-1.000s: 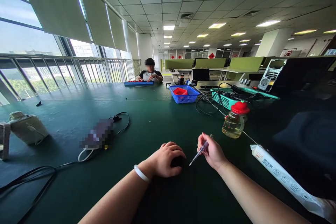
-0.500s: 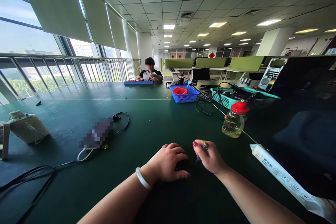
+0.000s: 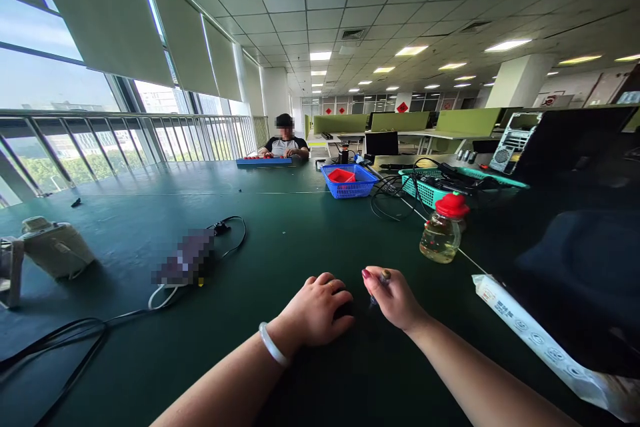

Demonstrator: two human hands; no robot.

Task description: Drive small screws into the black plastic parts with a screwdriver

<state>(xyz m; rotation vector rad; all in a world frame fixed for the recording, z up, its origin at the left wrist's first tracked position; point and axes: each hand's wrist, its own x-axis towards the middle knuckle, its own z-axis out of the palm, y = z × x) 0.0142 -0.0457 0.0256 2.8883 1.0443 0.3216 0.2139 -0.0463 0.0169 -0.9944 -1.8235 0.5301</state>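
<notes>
My left hand [image 3: 320, 310] lies palm down on the dark green table [image 3: 280, 373], fingers bent and apart, with a white bangle [image 3: 273, 345] at the wrist. A dark patch shows between its thumb and fingers; I cannot tell whether that is a thing or shadow. To its right, my right hand [image 3: 397, 303] is closed round a short dark stick with a gold-brown end [image 3: 385, 275]. This stick points upward out of the fist, and its lower part shows under the fingers. Its exact kind is unclear. A small gap separates the two hands.
At right stand a red-capped bottle of pale liquid [image 3: 443, 233] and a long white packet [image 3: 535, 340]. Farther back are a blue basket [image 3: 350, 190] and a green basket of cables [image 3: 425, 193]. Left lie a blurred-out device [image 3: 185, 260] and a canteen-like container [image 3: 57, 247]. A person [image 3: 285, 140] sits opposite.
The view has tilted slightly. My left thumb has drawn a little nearer its fingers. My right hand keeps its hold on the stick and is almost still.
</notes>
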